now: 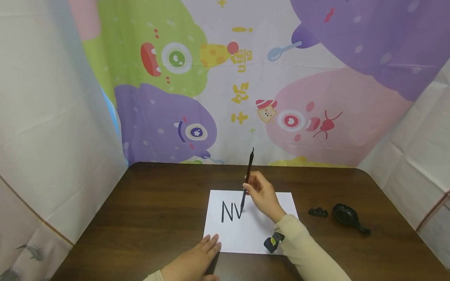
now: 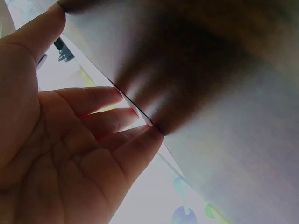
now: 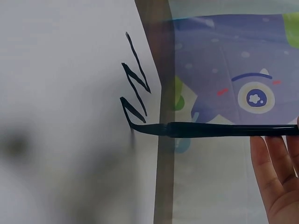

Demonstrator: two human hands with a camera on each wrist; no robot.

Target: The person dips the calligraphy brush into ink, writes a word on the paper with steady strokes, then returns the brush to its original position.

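While tip-down inside the paper's (image 1: 242,240) edges, brush (image 1: 249,167) with bare room nearside.

smooth matt paper (image 1: 242,238), glossy-handled brush (image 3: 229,130), wood-grained table (image 1: 158,203) with slight sheen, creased cloth backdrop (image 1: 225,84)

The head view is bright, the wrist views shadowy.
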